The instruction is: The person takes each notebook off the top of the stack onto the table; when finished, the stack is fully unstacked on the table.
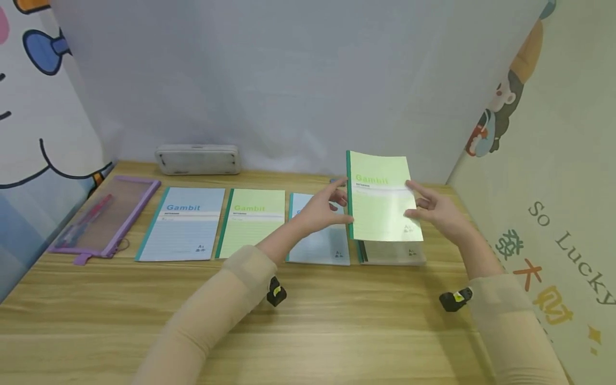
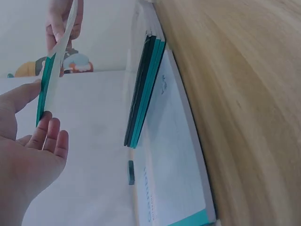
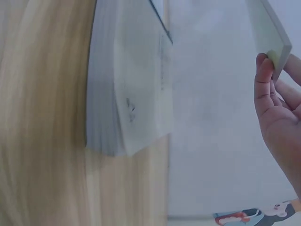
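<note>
A yellow-green "Gambit" notebook (image 1: 383, 208) with a dark green spine is held up in the air between both hands. My left hand (image 1: 321, 209) pinches its spine edge, thumb and fingers on opposite faces in the left wrist view. On the opposite edge, my right hand (image 1: 441, 213) grips with thumb and fingers. Below it lies a stack of notebooks (image 1: 394, 254), partly covered in the head view; several dark and green spines (image 2: 145, 94) show from the left wrist. A blue notebook (image 1: 320, 248) lies left of the stack, partly behind my left hand.
Further left lie another green notebook (image 1: 252, 227) and a blue notebook (image 1: 183, 230), side by side. At the far left is a purple-edged mesh pouch (image 1: 139, 214) with pens inside. A pale pencil case (image 1: 198, 160) stands at the back, against the white backdrop (image 1: 289, 80).
</note>
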Available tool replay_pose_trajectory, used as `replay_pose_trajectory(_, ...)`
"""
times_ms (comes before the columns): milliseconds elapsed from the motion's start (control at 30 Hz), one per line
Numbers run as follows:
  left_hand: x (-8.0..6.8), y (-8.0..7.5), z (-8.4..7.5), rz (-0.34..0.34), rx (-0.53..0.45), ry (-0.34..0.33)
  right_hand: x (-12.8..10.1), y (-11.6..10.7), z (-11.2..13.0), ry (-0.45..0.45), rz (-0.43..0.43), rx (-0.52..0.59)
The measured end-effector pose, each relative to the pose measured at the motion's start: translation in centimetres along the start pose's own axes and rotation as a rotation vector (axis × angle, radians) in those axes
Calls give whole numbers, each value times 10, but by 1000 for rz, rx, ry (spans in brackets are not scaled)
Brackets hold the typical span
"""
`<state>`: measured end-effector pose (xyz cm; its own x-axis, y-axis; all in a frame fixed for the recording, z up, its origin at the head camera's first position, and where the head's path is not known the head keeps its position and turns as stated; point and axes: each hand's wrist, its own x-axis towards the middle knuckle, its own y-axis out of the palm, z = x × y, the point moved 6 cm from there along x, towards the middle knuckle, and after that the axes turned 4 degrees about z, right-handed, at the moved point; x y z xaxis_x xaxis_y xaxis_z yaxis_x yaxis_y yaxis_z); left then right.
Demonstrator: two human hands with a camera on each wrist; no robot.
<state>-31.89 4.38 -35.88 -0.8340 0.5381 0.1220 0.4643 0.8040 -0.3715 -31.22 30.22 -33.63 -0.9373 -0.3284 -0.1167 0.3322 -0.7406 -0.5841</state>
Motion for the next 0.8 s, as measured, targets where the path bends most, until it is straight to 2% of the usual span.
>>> replay_pose_trajectory(167, -8, -16, -9, 14, -162, 28, -1, 5, 18, -2, -28, 87)
replay_pose_trajectory(333, -17, -30, -15, 32, -286, 4, 0, 11, 35, -26, -55, 144)
replay_pose_trajectory(567, -31, -51, -24, 15, -325, -26, 1, 24, 60, -119, -45, 255)
replay_pose_trajectory(800, -49, -75, -30, 24, -284, -33, 3, 43, 87, -152, -34, 264)
